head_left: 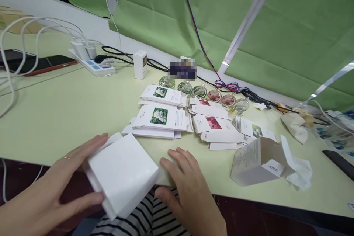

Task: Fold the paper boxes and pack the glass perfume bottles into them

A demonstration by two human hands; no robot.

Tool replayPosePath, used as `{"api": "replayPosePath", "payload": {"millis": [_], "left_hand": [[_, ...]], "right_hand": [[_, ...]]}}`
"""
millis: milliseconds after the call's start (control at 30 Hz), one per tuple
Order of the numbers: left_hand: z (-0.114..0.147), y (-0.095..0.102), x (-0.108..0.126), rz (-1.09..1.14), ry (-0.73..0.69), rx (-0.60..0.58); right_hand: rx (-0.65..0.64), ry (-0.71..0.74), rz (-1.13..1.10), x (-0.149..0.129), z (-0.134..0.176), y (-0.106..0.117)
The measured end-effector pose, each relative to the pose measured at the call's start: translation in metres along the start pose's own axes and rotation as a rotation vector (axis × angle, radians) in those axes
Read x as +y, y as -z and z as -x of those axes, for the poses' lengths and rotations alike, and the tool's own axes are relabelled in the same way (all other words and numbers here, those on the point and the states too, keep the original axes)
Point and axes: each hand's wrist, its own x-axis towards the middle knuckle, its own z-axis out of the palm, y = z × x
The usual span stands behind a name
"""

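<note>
A white cardboard box point(124, 173) is tilted over the table's front edge and the striped clothing on my lap. My left hand point(74, 177) grips its left side, thumb low and fingers along the upper edge. Just right of the box is my right hand point(188, 188), its fingers spread and nothing in them. Beyond the hands lie flattened cartons with a white flower picture point(159, 116) and others with a pink-red picture point(214, 123). Behind them several round glass bottles point(199, 91) stand in a row, some greenish, some pink, one clear.
An opened white carton point(249, 166) lies at the right beside crumpled tissue point(301, 171). A small upright box point(140, 65) stands at the back, near a power strip point(92, 62) with cables. Further right are a black object point(339, 162) and plastic-wrapped items point(334, 136).
</note>
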Motion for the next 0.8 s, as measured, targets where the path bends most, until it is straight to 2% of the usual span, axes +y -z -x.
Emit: {"api": "replayPosePath", "payload": {"millis": [100,200,333,433,600,800], "left_hand": [[-0.005,-0.009,-0.007,-0.019,-0.066,-0.059],[-0.001,-0.027,0.012,-0.053,-0.120,-0.027],[0.002,-0.054,0.049,-0.035,-0.196,0.006],[-0.004,-0.066,0.062,-0.015,-0.258,0.023],[-0.013,-0.069,0.059,-0.036,-0.344,0.029],[-0.013,-0.062,0.055,0.092,-0.205,-0.045]], "right_hand": [[0.089,0.051,-0.071,-0.005,0.006,-0.010],[0.137,0.037,-0.069,-0.007,0.013,-0.015],[0.088,-0.184,-0.064,0.007,0.024,-0.002],[0.069,-0.325,-0.123,0.021,0.030,0.016],[-0.069,-0.396,-0.220,0.031,0.030,0.034],[-0.089,-0.393,-0.211,0.030,0.024,0.034]]}}
